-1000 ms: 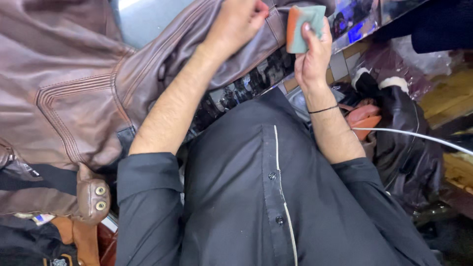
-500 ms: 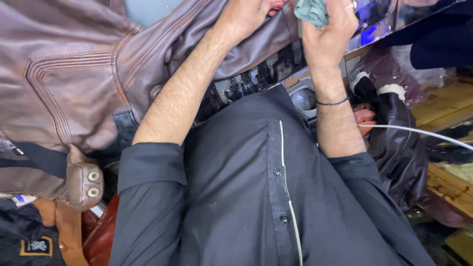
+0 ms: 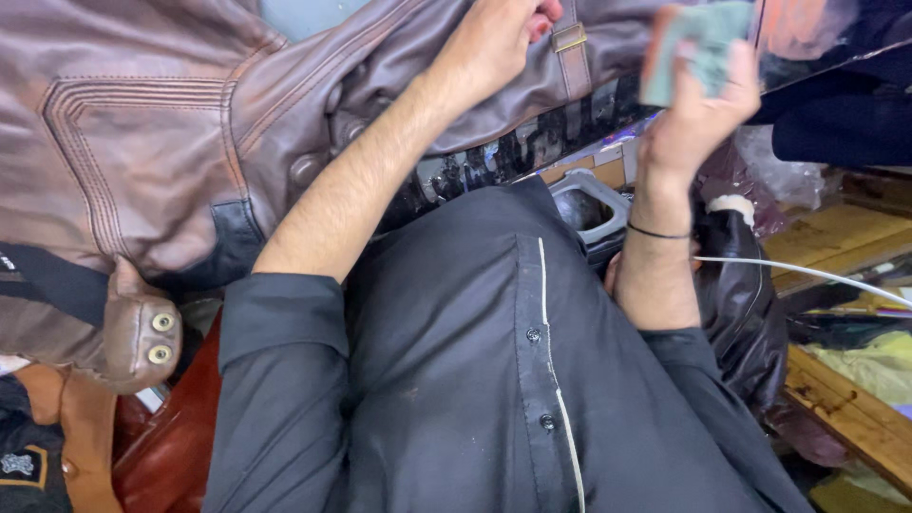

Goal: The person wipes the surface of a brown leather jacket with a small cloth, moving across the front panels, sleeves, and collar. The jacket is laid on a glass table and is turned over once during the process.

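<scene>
A brown leather jacket (image 3: 142, 142) lies spread across the upper left. My left hand (image 3: 494, 38) grips its sleeve end beside a strap with a brass buckle (image 3: 570, 38). To the right of that strap, my right hand (image 3: 698, 109) is raised and shut on a green sponge (image 3: 698, 47) with an orange edge, held just off the leather. A thin black band circles my right wrist. My dark shirt fills the lower middle of the view.
A grey container (image 3: 594, 195) sits under the jacket edge. A dark leather garment (image 3: 746, 304) hangs at my right side, crossed by a white cable (image 3: 807, 271). Wooden boards (image 3: 855, 408) lie at the lower right, reddish leather (image 3: 161, 446) at the lower left.
My right hand has carried the sponge to the right, away from the sleeve end, and the sponge is blurred. My left hand keeps its grip on the jacket.
</scene>
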